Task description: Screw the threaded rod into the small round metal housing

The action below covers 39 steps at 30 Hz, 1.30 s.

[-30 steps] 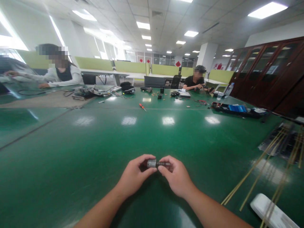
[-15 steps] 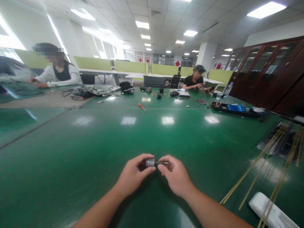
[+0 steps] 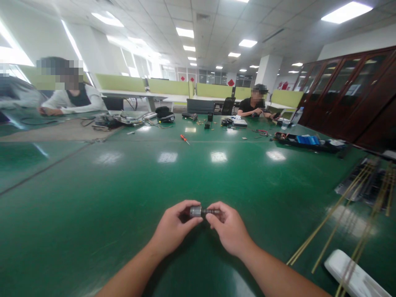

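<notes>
A small metal part [image 3: 196,211], a silver cylinder with a thin, ringed dark stem like a cartridge solenoid valve, lies level between my hands just above the green table. Its thick cylinder end sits between the thumb and fingers of my left hand [image 3: 173,227]. My right hand [image 3: 230,227] pinches the stem on the other side. Fingers hide part of the cylinder's left end and some of the stem. Both hands are closed on the part, with the wrists low over the table.
A red-handled screwdriver [image 3: 185,139] lies farther across the green table [image 3: 154,181]. Thin yellowish rods [image 3: 337,218] and a white casing [image 3: 352,270] are at the right. A black tray [image 3: 306,144] holds blue items. Electronics [image 3: 117,119] and several people are along the far side.
My hands and the metal part stay practically where they were. At the far left, a seated person's head and arms have shifted slightly.
</notes>
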Tool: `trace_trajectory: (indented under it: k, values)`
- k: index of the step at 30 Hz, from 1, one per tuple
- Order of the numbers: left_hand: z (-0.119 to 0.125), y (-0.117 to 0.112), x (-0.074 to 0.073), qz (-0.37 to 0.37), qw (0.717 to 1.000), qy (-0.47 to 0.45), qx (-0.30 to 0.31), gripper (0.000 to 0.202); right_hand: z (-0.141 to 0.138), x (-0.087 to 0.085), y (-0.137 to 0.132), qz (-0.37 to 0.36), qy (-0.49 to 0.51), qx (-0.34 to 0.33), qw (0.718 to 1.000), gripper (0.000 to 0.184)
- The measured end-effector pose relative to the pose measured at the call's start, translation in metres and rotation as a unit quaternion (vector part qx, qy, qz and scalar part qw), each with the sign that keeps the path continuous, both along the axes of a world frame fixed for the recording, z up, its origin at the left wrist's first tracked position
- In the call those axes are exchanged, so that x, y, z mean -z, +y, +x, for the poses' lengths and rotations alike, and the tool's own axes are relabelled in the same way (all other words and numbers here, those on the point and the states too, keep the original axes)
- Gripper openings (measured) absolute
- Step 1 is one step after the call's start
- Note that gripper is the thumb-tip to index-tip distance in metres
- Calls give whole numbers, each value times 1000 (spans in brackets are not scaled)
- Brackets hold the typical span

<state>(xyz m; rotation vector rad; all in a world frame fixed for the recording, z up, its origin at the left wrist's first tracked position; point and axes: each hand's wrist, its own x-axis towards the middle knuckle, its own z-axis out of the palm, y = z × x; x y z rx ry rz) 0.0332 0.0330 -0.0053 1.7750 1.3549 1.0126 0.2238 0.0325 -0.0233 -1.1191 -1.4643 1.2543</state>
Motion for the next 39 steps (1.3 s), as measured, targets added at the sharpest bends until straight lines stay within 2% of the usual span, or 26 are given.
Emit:
trace_trajectory:
  k: [19,30,39]
  values:
    - [1,-1,-1,34,999,1,-14,31,1,0,0,-7,15,9,1000,21]
    - [0,-1,-2,27,1000,-2,-15,32,2,-2,0,-13,15,11,1000,20]
    - [-2,1,3,18,1000,-17,-13,32,2,-1,0,-6,19,13,1000,20]
